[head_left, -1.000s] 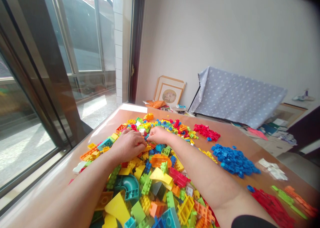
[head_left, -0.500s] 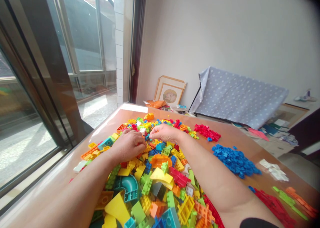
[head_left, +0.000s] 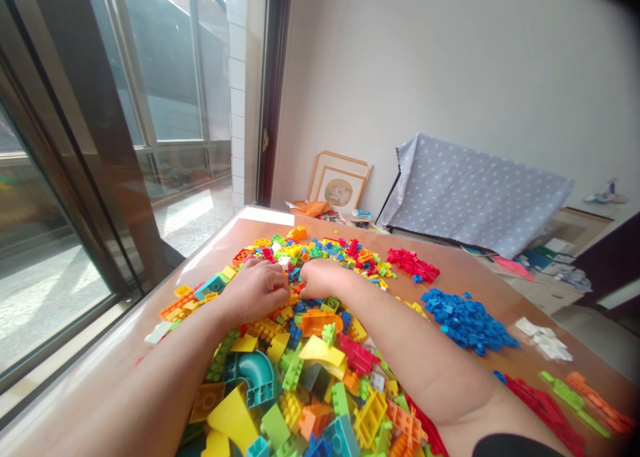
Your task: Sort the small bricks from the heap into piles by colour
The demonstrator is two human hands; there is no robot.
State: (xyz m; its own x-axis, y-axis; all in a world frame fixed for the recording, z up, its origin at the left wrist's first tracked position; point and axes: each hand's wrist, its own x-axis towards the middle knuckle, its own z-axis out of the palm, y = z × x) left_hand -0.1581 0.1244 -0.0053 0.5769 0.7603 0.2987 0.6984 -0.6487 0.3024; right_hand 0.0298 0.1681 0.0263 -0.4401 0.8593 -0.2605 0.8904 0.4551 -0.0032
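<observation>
My left hand (head_left: 263, 287) rests at the left of a big heap of mixed toy building bricks (head_left: 293, 363), back of the hand up and fingers curled down. Whatever those fingers hold, if anything, is hidden. Just to its right, my right hand (head_left: 323, 280) reaches into the middle of the heap with its fingertips closed and pointing down. Small bricks lie around its fingertips, and what is in the pinch cannot be made out. Nearer to me are a teal curved tube piece (head_left: 253, 375), an orange arched piece (head_left: 320, 323) and a yellow slope piece (head_left: 323, 353).
On the brown table (head_left: 210, 243), right of the heap, are a red brick pile (head_left: 413, 265), a blue brick pile (head_left: 467, 320), white pieces (head_left: 544, 339), long red pieces (head_left: 545, 410), green strips (head_left: 575, 403) and orange strips (head_left: 600, 401). A window stands at the left.
My right hand has come slightly nearer to me and lower into the bricks, its fingers now turned down. My left hand stays nearly in place.
</observation>
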